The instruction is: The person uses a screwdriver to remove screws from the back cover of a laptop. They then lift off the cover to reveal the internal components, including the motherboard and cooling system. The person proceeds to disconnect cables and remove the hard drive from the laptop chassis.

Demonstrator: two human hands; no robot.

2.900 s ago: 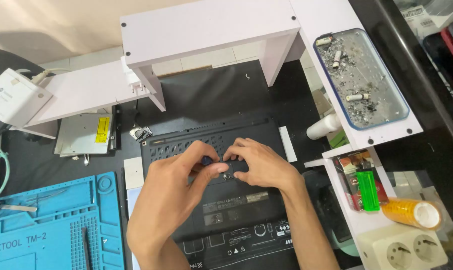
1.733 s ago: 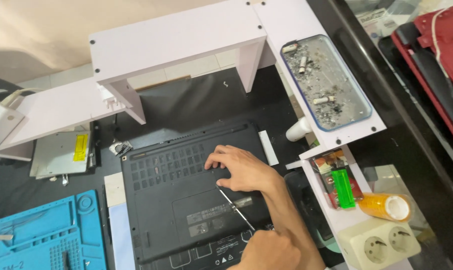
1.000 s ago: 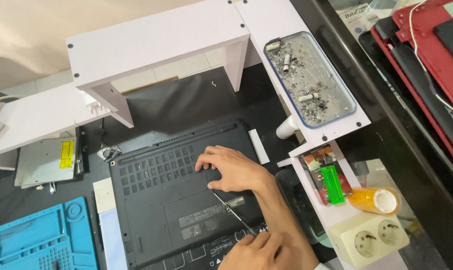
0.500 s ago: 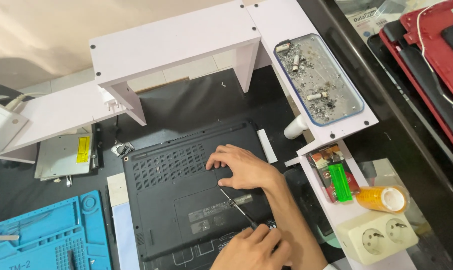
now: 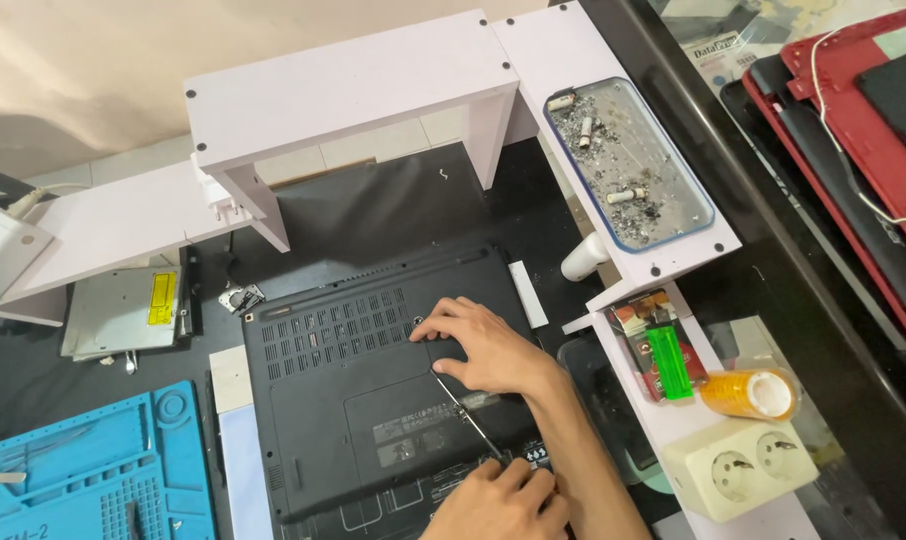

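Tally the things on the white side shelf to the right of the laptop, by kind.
Ash-filled tray: 1
Green lighter: 1
Small printed pack: 1
Orange tape roll: 1
Double power socket: 1
Total: 5

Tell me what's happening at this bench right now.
A person works on a black laptop lying bottom side up on the dark desk. The left hand rests flat on its base near the vent slots. The right hand grips a thin metal screwdriver, its tip set against the base by the left thumb.
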